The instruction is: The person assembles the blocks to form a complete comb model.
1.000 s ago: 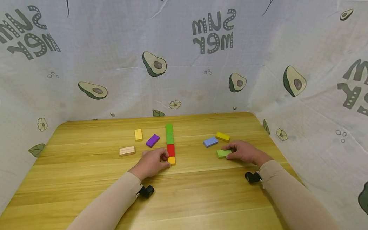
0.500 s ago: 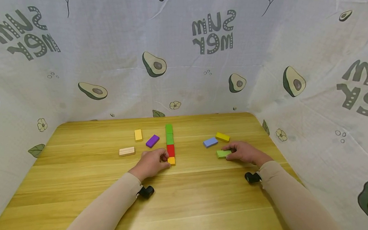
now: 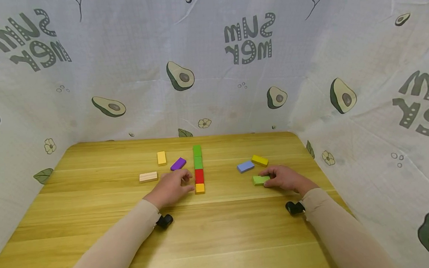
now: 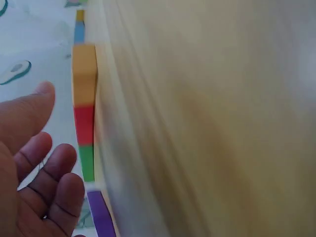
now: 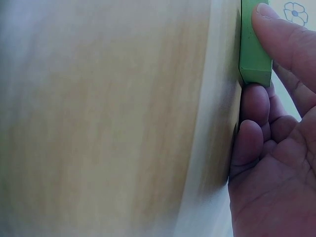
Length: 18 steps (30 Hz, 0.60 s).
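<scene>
A line of toy blocks runs away from me in mid-table: an orange block point(image 3: 200, 188) nearest, then a red block point(image 3: 199, 176) and two green blocks point(image 3: 198, 163), end to end. Just left of the orange and red blocks is my left hand point(image 3: 170, 188), its thumb and fingers apart with nothing between them. The left wrist view shows a gap between the thumb and the orange block point(image 4: 85, 74). On the right, my right hand point(image 3: 284, 177) pinches a light green block point(image 3: 259, 180) lying on the table. Its thumb presses along one side in the right wrist view.
Behind my left hand lie a purple block point(image 3: 178, 163), a yellow block point(image 3: 161, 158) and a bare-wood block point(image 3: 148, 177). A blue block point(image 3: 245, 167) and a dark yellow block point(image 3: 259, 160) lie beyond my right hand. Printed cloth point(image 3: 219, 88) hangs around the table.
My left hand has let go of the orange block and drawn slightly left, its fingers spreading. The orange block stays in line. My right hand keeps its hold on the light green block.
</scene>
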Each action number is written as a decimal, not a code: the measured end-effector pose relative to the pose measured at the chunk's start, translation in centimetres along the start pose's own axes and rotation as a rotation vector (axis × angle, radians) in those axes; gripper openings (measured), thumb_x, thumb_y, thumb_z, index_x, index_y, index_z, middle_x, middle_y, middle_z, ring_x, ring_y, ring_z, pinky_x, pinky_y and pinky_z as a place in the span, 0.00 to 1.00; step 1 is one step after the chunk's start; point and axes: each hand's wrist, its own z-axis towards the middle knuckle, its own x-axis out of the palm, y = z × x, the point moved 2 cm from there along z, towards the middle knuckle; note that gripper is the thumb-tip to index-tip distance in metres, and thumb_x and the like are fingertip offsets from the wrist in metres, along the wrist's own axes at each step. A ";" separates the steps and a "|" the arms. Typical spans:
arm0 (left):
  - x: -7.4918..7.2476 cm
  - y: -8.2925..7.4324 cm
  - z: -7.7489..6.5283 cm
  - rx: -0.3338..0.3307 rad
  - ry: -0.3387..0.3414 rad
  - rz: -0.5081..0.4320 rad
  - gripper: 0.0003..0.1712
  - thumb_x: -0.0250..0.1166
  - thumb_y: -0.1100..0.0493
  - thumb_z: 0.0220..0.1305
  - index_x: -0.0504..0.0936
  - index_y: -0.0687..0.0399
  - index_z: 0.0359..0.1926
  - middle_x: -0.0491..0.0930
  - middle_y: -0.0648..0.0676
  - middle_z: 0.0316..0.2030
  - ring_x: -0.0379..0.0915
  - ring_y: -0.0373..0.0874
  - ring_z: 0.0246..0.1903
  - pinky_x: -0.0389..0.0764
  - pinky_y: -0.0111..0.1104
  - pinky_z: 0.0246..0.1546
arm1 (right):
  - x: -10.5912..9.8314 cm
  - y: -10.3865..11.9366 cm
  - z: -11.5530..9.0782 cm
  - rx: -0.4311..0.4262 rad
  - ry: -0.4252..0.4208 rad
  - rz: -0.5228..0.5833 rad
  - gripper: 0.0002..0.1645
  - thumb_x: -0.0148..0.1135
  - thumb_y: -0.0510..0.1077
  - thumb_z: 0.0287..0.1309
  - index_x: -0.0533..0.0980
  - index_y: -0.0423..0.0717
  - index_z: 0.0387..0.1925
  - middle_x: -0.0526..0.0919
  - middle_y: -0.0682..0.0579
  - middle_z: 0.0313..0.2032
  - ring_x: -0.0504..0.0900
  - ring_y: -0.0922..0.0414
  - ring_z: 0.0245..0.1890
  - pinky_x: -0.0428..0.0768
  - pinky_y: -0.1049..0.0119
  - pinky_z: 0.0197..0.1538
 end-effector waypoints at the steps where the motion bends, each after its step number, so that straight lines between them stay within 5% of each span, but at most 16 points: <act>1: -0.4 0.3 0.0 -0.001 -0.018 0.012 0.20 0.75 0.50 0.66 0.83 0.51 0.54 0.86 0.49 0.50 0.82 0.47 0.52 0.68 0.52 0.65 | 0.0 0.0 0.0 0.000 -0.001 -0.001 0.26 0.72 0.45 0.66 0.81 0.40 0.63 0.83 0.47 0.47 0.74 0.54 0.44 0.75 0.60 0.50; 9: -3.8 3.8 -0.8 -0.065 -0.098 0.092 0.30 0.72 0.50 0.70 0.77 0.54 0.67 0.74 0.62 0.70 0.67 0.64 0.72 0.62 0.64 0.70 | 0.1 0.0 0.0 0.004 0.000 -0.011 0.26 0.72 0.45 0.66 0.81 0.41 0.63 0.83 0.48 0.47 0.74 0.54 0.43 0.75 0.60 0.50; 18: -7.0 7.1 -2.2 -0.159 -0.049 0.146 0.34 0.68 0.50 0.73 0.72 0.56 0.73 0.67 0.68 0.75 0.62 0.72 0.73 0.60 0.69 0.68 | 0.0 0.1 -0.1 0.008 0.006 -0.020 0.27 0.72 0.45 0.67 0.81 0.41 0.64 0.82 0.46 0.47 0.74 0.53 0.44 0.75 0.60 0.49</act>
